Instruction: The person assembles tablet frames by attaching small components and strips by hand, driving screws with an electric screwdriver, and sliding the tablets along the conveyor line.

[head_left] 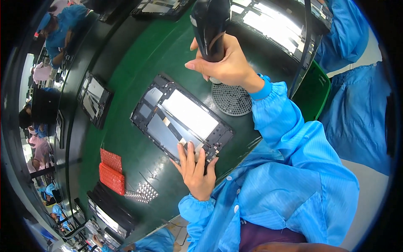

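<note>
An opened tablet-like device (180, 117) lies on the green table in front of me. Its black frame holds silvery panels and a dark ribbon cable. My left hand (197, 174) rests on its near edge with fingers spread, touching the parts there. Raised above the table beyond the device, my right hand (228, 65) wraps round a thick, rounded black handheld tool (210, 31), whose exact kind I cannot make out. Below that wrist sits a round grey disc (232, 99) full of small holes, partly covered by the hand.
Red bubble-wrap pouches (111, 177) lie at left, near a patch of small silvery pieces (147, 191). Another opened device (95, 99) stands farther left. A large silvery panel (273, 25) lies at the far right, close to a green bin (319, 92). Co-workers in blue are nearby.
</note>
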{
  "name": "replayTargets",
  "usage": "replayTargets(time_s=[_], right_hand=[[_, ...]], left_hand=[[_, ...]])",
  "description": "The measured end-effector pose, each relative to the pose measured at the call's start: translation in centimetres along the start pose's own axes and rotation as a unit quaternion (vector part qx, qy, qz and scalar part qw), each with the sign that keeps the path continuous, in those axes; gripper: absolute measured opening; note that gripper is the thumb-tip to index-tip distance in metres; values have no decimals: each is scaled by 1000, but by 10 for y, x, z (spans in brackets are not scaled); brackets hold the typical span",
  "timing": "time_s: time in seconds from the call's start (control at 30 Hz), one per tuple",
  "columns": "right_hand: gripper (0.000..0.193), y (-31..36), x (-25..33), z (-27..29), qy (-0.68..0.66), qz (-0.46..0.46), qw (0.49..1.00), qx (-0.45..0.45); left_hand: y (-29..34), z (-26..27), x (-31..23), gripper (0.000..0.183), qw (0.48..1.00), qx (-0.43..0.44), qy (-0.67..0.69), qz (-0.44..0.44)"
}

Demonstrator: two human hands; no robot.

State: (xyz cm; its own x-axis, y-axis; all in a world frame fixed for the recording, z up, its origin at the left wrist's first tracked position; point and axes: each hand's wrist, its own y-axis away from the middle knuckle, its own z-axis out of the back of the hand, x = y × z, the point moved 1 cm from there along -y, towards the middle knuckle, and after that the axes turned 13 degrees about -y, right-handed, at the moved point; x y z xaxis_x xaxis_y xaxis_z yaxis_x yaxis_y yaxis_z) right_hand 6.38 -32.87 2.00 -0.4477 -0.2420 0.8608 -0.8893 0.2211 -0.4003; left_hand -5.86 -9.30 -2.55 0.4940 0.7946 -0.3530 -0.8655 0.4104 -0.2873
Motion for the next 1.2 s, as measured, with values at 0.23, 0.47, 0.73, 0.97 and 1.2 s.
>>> replayTargets(time_s=[0.23, 0.47, 0.73, 0.97, 1.2], right_hand=[[31, 2, 3, 6, -18, -37, 999, -4], [33, 6, -5, -4, 13, -44, 998, -30], [32, 12, -16, -6, 51, 23, 998, 0], [33, 15, 3, -42, 38, 112, 990, 71], [35, 27, 18, -69, -54, 99, 989, 94]], left_hand=[[-2, -1, -6, 42, 1000, 2, 1, 2], [-3, -15, 9, 42, 999, -40, 22, -4], [20, 43, 72, 21, 992, -102, -39, 63], [15, 87, 168, 10, 989, 117, 8, 92], [13, 92, 164, 11, 981, 95, -152, -72]])
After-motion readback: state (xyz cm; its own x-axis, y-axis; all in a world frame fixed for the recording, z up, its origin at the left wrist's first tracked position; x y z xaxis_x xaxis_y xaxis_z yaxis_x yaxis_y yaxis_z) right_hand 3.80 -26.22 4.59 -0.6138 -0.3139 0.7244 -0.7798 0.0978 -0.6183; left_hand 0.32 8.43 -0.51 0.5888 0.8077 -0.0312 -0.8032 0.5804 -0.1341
